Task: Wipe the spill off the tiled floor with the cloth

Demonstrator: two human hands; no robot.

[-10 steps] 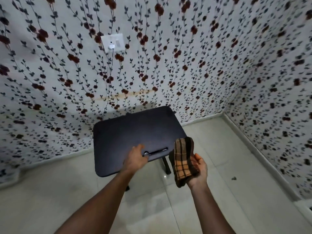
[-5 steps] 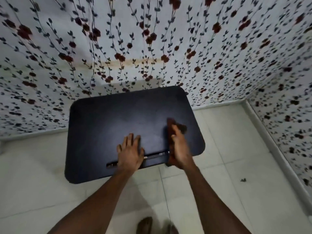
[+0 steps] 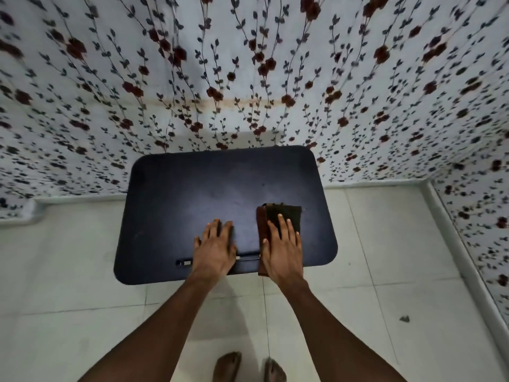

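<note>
My right hand (image 3: 282, 248) lies flat on the folded cloth (image 3: 286, 215), pressing it on the dark table (image 3: 192, 194), its long axis pointing away from me. My left hand (image 3: 216, 248) rests flat and empty beside it. The tiled floor (image 3: 399, 244) lies below the table; I see no spill.

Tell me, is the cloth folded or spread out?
Folded: the cloth shows stacked layers at its left edge, pressed flat under the right hand on the dark table.

Brown cloth (image 3: 286, 215), black table (image 3: 192, 194), floral wallpaper (image 3: 248, 78), pale tiles (image 3: 385, 244)
</note>
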